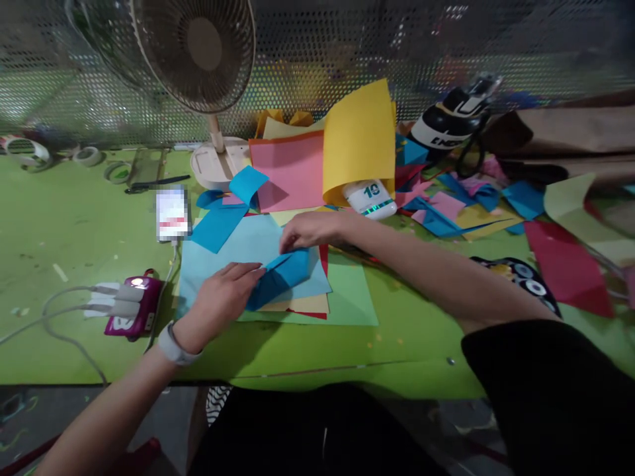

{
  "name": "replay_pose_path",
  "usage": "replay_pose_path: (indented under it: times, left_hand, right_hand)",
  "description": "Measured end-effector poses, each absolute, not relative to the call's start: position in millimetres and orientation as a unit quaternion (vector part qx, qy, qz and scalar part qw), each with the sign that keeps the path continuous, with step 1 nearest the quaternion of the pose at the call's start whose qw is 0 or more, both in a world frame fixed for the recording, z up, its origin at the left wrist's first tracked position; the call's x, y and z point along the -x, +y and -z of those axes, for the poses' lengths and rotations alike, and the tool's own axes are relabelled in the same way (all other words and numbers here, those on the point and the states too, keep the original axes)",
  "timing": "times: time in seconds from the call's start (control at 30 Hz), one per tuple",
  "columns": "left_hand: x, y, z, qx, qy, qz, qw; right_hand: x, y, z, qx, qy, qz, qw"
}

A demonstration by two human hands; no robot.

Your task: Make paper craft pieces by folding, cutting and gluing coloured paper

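One snag: our right hand (310, 228) pinched the folded blue paper (284, 277), left hand (222, 299) lay on it, grip unclear; loose sheets (358, 305) by the tabletop's (312, 354) front edge could've slid, skewing creases.

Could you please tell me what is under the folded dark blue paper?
Beneath the folded dark blue paper, a light blue sheet shows, with a light green sheet lower down. Whatever the folded paper directly covers cannot be seen.

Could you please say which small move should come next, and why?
Perhaps press the folded blue paper flatter: a dark slit shows along its top, the left hand touches its left end, and the right hand is by its upper edge.
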State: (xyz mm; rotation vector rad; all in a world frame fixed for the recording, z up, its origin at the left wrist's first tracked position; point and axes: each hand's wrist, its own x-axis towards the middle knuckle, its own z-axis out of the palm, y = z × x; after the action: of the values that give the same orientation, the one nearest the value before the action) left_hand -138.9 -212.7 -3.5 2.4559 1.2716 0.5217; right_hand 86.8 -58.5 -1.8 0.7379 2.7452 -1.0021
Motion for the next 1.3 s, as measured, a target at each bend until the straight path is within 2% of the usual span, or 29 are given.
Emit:
replay_pose_path:
  times: [0.07,0.17,0.27,0.4,0.53,0.77,0.93,1.0,1.1,1.3]
  left_hand:
    - [140,-208,20,-0.879,0.441,-0.135,0.118]
    - [140,-208,32,-0.886,0.441,-0.111,0.093]
    - [138,-208,33,-0.887,0.441,-0.113,0.077]
    - [137,-204,32,-0.888,0.442,-0.115,0.054]
    - [138,-200,33,-0.880,0.445,-0.138,0.090]
    - [135,-199,29,-0.835,0.455,-0.204,0.231]
    - [128,-200,26,-0.804,0.451,-0.232,0.312]
    - [129,-199,26,-0.798,0.458,-0.249,0.303]
    - [133,-197,26,-0.799,0.490,-0.250,0.245]
    - [137,-195,25,-0.808,0.513,-0.193,0.213]
  right_hand:
    - [-72,-61,-2,-0.241,0.946,0.213,0.039]
    - [-68,-78,0,-0.231,0.971,0.037,-0.055]
    - [-85,-107,12,-0.166,0.980,-0.046,-0.102]
    - [-111,-143,32,-0.105,0.987,-0.057,-0.105]
    - [-113,-153,41,-0.072,0.989,-0.084,-0.095]
    - [-118,-149,48,-0.090,0.982,-0.131,-0.106]
    - [-120,-149,59,-0.127,0.969,-0.098,-0.186]
    - [-119,-148,62,-0.141,0.965,-0.077,-0.207]
    - [-118,-145,61,-0.133,0.970,-0.055,-0.196]
    - [-121,-141,57,-0.090,0.977,-0.097,-0.167]
